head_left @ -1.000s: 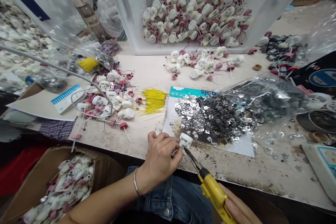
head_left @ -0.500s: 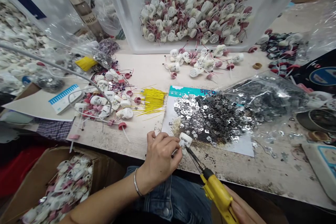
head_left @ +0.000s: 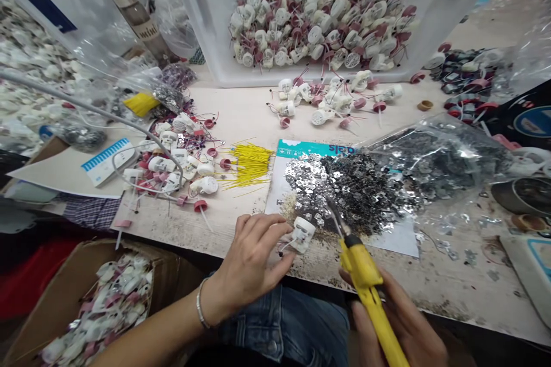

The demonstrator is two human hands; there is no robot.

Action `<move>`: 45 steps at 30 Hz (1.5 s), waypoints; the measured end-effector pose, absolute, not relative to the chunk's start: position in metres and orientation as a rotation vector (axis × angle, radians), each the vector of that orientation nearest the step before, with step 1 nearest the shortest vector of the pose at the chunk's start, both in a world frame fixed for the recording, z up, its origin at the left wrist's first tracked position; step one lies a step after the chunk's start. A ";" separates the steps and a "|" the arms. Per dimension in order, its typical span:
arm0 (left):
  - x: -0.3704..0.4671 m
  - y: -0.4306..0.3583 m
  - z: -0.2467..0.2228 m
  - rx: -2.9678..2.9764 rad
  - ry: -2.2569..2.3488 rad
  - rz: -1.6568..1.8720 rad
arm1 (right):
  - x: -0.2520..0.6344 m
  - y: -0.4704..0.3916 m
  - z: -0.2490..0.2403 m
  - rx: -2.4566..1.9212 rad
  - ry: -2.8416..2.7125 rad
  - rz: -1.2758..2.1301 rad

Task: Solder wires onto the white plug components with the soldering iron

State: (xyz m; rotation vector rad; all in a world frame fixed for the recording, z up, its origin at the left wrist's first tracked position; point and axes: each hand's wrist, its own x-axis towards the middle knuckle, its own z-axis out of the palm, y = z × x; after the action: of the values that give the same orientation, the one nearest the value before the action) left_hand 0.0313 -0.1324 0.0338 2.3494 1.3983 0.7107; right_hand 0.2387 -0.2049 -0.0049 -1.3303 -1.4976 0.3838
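Note:
A small white plastic part [head_left: 303, 234] with thin wires is at the table's front edge, held at the fingertips of my left hand [head_left: 258, 249]. My right hand [head_left: 398, 312] is wrapped round a yellow soldering iron [head_left: 364, 275]. The iron's dark metal tip points up and left over a heap of small shiny metal plates [head_left: 353, 189], to the right of the white part and apart from it. That heap lies on a white and teal sheet [head_left: 297, 149]. A bundle of yellow wires [head_left: 252, 165] is spread left of the sheet.
A large clear bin [head_left: 206, 51] of white and pink parts stands at the back. Similar parts [head_left: 185, 155] are piled at the left, beside a gray bent rod. At lower left is a cardboard box [head_left: 43, 309]; a plastic bag [head_left: 447, 155] lies at the right.
The iron has moved up and right, and its tip has come away from the white part. My left hand has shifted slightly left, its fingers a little more spread, and the white part has turned.

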 end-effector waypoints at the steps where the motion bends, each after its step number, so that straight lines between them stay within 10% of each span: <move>1: 0.026 -0.134 0.037 2.422 1.319 0.703 | 0.236 -0.196 -0.007 -1.318 -1.506 0.373; 45: 0.036 -0.074 0.021 2.110 1.698 0.119 | 0.251 -0.175 -0.019 -1.116 -1.788 0.506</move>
State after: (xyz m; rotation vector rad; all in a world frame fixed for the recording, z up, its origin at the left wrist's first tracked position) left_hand 0.0362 -0.0737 0.0213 2.1099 1.6978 0.1190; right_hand 0.2508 -0.1747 -0.0188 -1.1157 -1.7881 0.5063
